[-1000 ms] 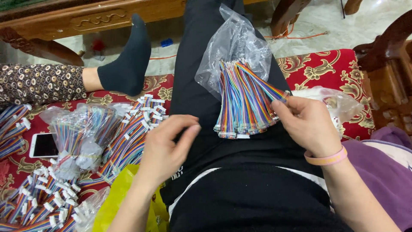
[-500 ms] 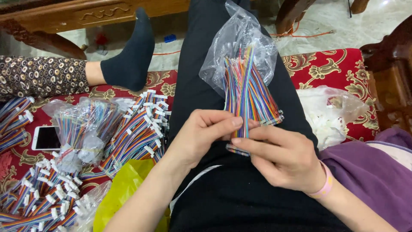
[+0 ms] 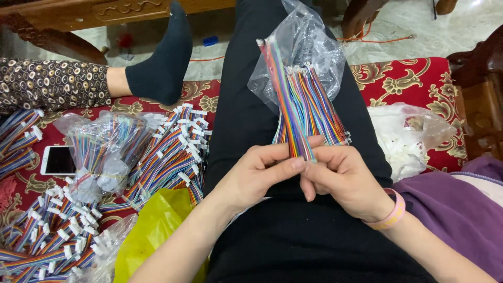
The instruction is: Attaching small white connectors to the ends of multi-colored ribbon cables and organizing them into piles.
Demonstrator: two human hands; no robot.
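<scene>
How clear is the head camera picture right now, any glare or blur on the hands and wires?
Head view: even indoor light, left hand, right hand and the coloured wires they pinch look sharp; mild glare on the clear bag and on the floor tiles; edges slightly stretched by the wide lens.

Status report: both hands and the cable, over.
Left hand and right hand pinch one flat rainbow ribbon cable. Loose cable bundle behind, in clear plastic bag.

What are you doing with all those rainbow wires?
A person sits with a clear plastic bag of rainbow ribbon cables on their lap. Both hands, the left hand and the right hand, pinch one cable held up from the bunch. More cables with white plugs are piled on the red cushion, beside a phone.
</scene>
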